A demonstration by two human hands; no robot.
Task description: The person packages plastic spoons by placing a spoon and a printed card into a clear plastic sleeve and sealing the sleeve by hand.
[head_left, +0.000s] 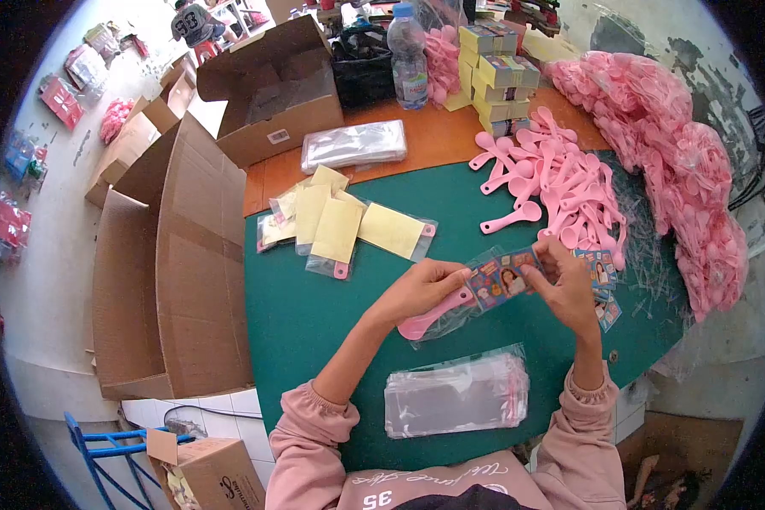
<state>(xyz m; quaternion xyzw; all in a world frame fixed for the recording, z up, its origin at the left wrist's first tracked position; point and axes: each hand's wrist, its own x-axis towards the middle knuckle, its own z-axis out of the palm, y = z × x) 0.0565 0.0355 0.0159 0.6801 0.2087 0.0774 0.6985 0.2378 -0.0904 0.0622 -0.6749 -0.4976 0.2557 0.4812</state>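
Note:
My left hand [429,289] pinches a clear plastic bag [461,321] that has a pink spoon [429,320] inside. With my right hand [563,280] I grip a colourful printed card [503,279], which lies at the mouth of the bag; how far it is inside I cannot tell. More printed cards [604,270] lie on the table beside my right hand. A stack of clear bags [456,395] rests on the green table top in front of me. Beyond my right hand is a heap of loose pink spoons [561,183].
Filled bags with yellow card backs [336,229] lie at the left. Behind stand a bundle of plastic bags [354,146], a water bottle [410,59] and card stacks [501,81]. Large bagged spoons [654,144] line the right edge. Open cardboard boxes [204,263] stand left of the table.

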